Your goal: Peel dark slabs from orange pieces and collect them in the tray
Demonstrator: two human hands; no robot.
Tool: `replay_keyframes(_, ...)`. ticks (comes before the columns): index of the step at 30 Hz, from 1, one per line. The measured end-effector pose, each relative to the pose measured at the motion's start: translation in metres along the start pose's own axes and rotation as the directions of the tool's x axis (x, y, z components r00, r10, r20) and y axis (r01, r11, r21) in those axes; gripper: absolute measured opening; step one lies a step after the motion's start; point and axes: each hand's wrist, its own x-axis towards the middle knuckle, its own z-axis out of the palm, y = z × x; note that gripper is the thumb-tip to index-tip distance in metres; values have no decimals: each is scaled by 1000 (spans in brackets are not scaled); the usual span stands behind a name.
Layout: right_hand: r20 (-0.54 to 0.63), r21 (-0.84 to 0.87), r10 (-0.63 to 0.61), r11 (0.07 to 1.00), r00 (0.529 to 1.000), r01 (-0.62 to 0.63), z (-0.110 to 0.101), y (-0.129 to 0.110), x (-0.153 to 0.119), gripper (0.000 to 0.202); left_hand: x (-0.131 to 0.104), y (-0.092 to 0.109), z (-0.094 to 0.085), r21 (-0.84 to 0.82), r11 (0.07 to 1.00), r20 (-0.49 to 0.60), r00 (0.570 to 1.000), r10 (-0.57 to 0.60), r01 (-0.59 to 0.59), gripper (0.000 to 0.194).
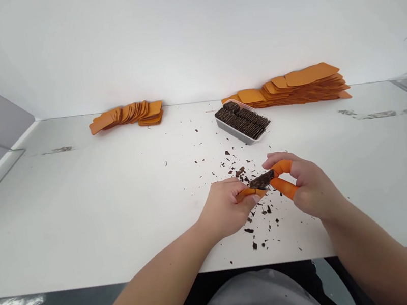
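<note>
My left hand (225,209) is closed on a small orange envelope (259,192), pinched between thumb and fingers with its mouth towards the right. My right hand (315,189) wears orange finger covers (285,187) on its thumb and index finger. Those two fingertips pinch a dark brown, flaky flat piece (262,180), which lies right above the envelope's edge; whether its left end is inside cannot be made out. Behind the hands stands a clear plastic tub (234,133) packed with rows of thin dark slices (245,120).
Dark crumbs and flakes (249,230) are scattered over the white table (82,213) around my hands. Orange envelopes lie against the back wall, in a small fanned row (130,113) at left and a larger stack (301,86) at right. Wire frames (1,169) stand at both sides.
</note>
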Motion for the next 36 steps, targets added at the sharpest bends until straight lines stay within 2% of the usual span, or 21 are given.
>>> replay_keyframes(31,-18,-61,-87,994,996,85,-1,-2,-3,14,1,-5,1,2,998,11,998,66,-66,29)
replay_keyframes(36,-25,-75,-124,990,992,122,-1,-2,-3,16,1,-9,2,21,994,10,994,105,-106,24)
